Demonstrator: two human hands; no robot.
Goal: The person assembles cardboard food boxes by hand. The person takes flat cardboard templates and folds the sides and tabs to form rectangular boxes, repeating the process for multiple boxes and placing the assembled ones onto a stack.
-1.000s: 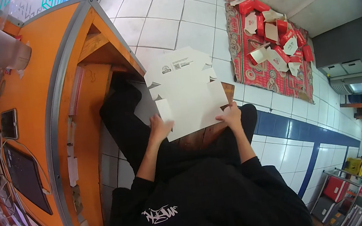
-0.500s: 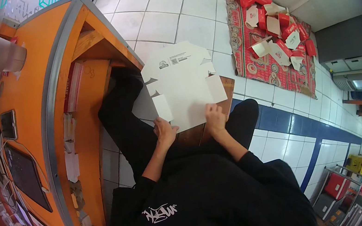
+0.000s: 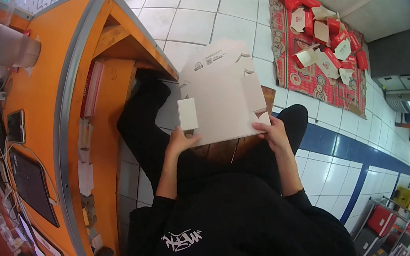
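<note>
A flat white cardboard box blank (image 3: 221, 91) with notched side flaps lies across a brown wooden surface (image 3: 222, 152) between my knees. Small dark print marks its far part. The left side flap (image 3: 187, 113) stands folded up, and the right side flap (image 3: 253, 94) is bent up too. My left hand (image 3: 180, 139) grips the near left corner, its thumb lying along the near edge. At the near right corner my right hand (image 3: 273, 132) pinches the cardboard beside a small tab, thumb on top. The fingers under the cardboard are hidden.
An orange desk (image 3: 58, 86) stands close on my left, bearing a phone (image 3: 16, 127), a dark tablet (image 3: 33, 186) and cables. Several red and white boxes (image 3: 322, 31) are heaped on a red patterned mat (image 3: 295, 73) at the far right. A loaded shelf (image 3: 383, 220) stands at the lower right.
My right hand has moved right to the near right corner, turning palm inward. My left hand keeps its corner. The side flaps stand more upright, and the whole view has shifted slightly.
</note>
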